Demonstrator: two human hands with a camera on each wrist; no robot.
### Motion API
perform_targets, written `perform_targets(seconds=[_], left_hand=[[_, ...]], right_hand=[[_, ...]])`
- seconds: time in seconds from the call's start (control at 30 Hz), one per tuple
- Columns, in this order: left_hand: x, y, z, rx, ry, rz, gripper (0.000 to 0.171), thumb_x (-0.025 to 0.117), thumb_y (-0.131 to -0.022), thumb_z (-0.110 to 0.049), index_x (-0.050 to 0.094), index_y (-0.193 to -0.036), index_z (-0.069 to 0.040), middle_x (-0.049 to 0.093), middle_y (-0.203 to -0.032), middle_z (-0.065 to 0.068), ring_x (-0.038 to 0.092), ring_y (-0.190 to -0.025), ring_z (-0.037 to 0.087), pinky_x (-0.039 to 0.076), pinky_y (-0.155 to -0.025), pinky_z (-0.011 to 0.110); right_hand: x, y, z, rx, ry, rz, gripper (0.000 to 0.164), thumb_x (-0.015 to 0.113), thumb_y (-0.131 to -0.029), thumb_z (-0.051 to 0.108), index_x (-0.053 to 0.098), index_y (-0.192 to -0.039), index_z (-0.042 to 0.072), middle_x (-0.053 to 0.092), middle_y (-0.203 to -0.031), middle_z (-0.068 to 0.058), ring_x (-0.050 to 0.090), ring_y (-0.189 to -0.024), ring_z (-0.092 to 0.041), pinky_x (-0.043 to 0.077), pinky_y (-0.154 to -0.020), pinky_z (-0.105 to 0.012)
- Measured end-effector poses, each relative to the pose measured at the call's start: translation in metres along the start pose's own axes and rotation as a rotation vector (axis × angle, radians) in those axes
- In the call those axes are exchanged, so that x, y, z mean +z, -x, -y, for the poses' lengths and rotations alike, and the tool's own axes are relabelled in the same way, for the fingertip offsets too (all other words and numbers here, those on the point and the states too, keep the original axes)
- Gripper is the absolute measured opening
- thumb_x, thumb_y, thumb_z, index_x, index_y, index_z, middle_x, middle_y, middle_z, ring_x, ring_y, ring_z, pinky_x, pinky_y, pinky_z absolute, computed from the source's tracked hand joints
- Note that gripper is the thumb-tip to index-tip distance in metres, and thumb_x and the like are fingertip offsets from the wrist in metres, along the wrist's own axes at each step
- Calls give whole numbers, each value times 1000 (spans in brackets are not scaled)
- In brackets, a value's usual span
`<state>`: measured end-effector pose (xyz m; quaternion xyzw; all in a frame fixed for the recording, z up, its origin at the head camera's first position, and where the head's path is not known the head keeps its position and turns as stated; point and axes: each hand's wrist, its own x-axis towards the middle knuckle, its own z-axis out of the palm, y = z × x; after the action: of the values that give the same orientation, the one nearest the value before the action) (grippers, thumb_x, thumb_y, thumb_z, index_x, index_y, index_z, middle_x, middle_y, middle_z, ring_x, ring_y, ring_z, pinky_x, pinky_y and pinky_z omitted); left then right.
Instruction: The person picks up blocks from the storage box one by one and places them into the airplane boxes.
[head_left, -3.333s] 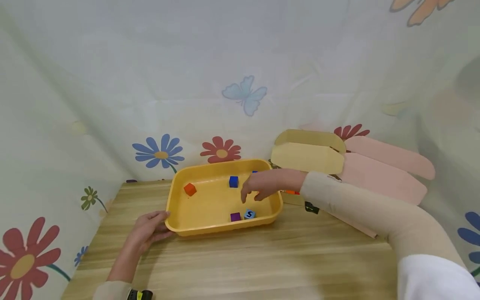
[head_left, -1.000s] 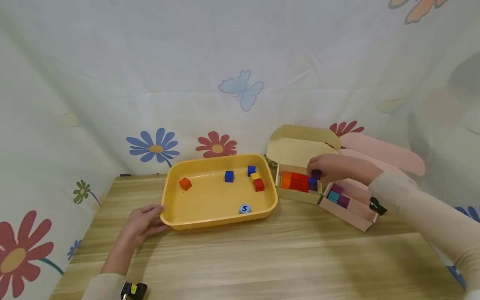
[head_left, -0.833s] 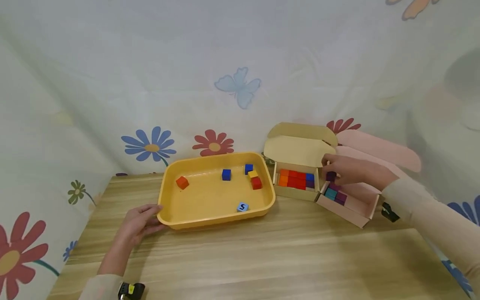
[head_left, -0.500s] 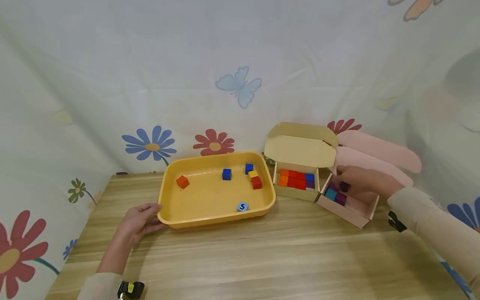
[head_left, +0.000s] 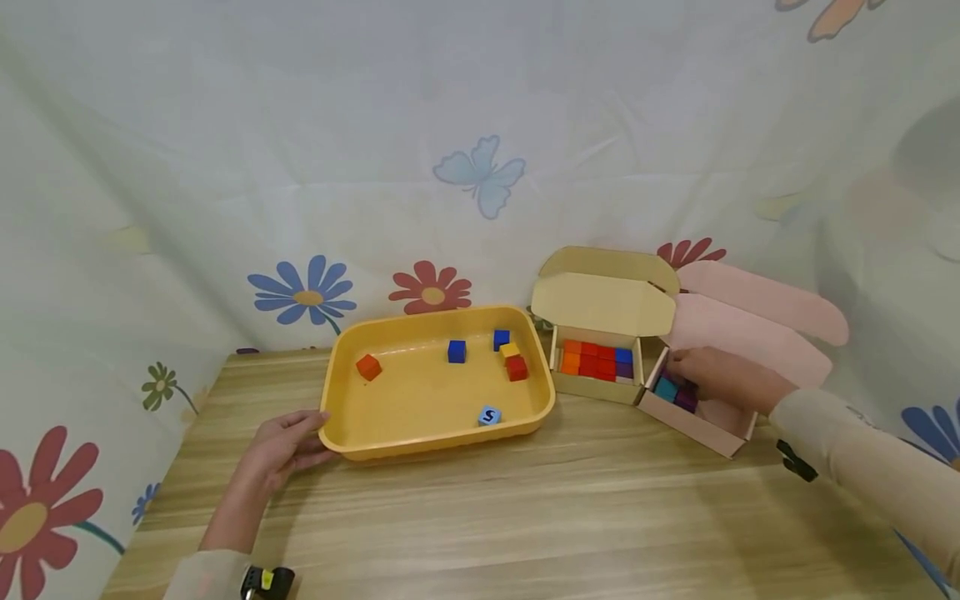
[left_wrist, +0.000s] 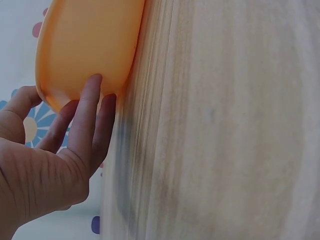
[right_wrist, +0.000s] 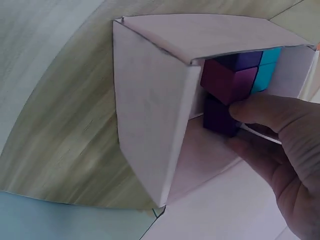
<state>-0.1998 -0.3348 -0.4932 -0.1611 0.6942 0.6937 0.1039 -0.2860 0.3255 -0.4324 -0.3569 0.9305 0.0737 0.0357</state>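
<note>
My left hand (head_left: 276,450) holds the near left corner of a yellow tray (head_left: 438,447); the left wrist view shows the thumb at its rim and the fingers against its outer wall. My right hand (head_left: 716,377) is inside an open pink cardboard box (head_left: 686,431). Its thumb and fingers pinch a dark purple cube (right_wrist: 216,117), mostly hidden in the head view. Beside that cube in the box sit a magenta-purple cube (right_wrist: 232,82) and teal cubes (right_wrist: 265,75). The tray contains an orange cube (head_left: 368,367), blue cubes (head_left: 457,352), a yellow, a red and a light blue marked cube (head_left: 490,416).
An open pale yellow cardboard box (head_left: 600,389), with rows of orange, red, blue and purple cubes, stands between tray and pink box. Both lids lean back towards the flowered curtain (head_left: 360,192). The wooden table (head_left: 480,517) extends in front.
My right hand has moved from over the tray, rightward past the yellow box and down into the pink box with the purple cube. That cube has left the tray; my left hand stays at the corner.
</note>
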Motion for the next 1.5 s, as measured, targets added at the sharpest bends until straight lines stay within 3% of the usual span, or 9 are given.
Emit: perform_targets(seconds=[0.07,0.3,0.5,0.67,0.8,0.97,1.13,1.3,1.5], left_hand=[[0,0,0,1,5,2,77,75,-94,-34,40,-150,7,68,-114,9,73,-96,24,60,-89,46],[-3,1,4,-11,10,-3,76,73,-96,-33,40,-150,7,69,-111,8,73,-94,23,60,-88,46],[-3,0,7,-11,16,3,74,72,-96,-33,41,-150,7,68,-118,11,73,-99,26,60,-89,46],[-3,-1,6,-6,28,7,75,73,-95,-33,41,-149,7,68,-116,10,73,-99,26,60,-88,46],[-2,-1,5,-7,17,2,74,73,-96,-33,41,-149,7,67,-118,12,73,-99,26,60,-88,46],[-1,-2,6,-8,1,-2,74,74,-95,-34,43,-148,7,63,-128,18,72,-102,29,60,-88,46],[-2,-3,6,-8,4,2,75,74,-95,-34,42,-149,7,63,-128,18,72,-102,28,60,-88,47],[-3,-5,5,-3,20,13,75,75,-94,-33,43,-148,7,66,-121,13,72,-100,28,60,-89,47],[-3,-5,5,-8,19,-1,72,75,-94,-33,46,-146,7,69,-115,10,73,-98,27,60,-88,46]], right_hand=[[2,0,-1,4,-28,-14,20,78,-87,1,67,-98,12,60,-84,4,52,-75,-10,55,-69,-26],[11,2,-1,-141,227,-175,29,86,-78,8,59,-88,11,51,-67,5,44,-59,-7,43,-54,-22],[7,4,-2,-73,78,-98,22,85,-83,13,65,-88,20,58,-75,10,48,-66,-6,48,-63,-23],[6,6,0,-69,166,-100,27,85,-83,8,61,-90,19,54,-77,9,47,-69,-7,47,-64,-24],[12,5,1,-64,152,-97,29,83,-83,3,59,-92,16,51,-75,7,45,-68,-7,45,-61,-22],[20,6,-6,-66,-10,-132,32,79,-80,-8,58,-91,13,50,-77,6,46,-69,-8,45,-59,-23],[16,6,-5,-109,-141,-190,34,71,-78,-16,57,-80,15,49,-77,6,47,-69,-7,46,-57,-23],[-1,-1,0,-105,-177,-196,30,72,-85,-10,63,-79,18,51,-78,12,47,-72,-4,47,-60,-20],[-33,-33,19,-214,-239,-280,25,75,-81,-12,68,-86,12,62,-86,1,55,-73,-9,55,-62,-24]])
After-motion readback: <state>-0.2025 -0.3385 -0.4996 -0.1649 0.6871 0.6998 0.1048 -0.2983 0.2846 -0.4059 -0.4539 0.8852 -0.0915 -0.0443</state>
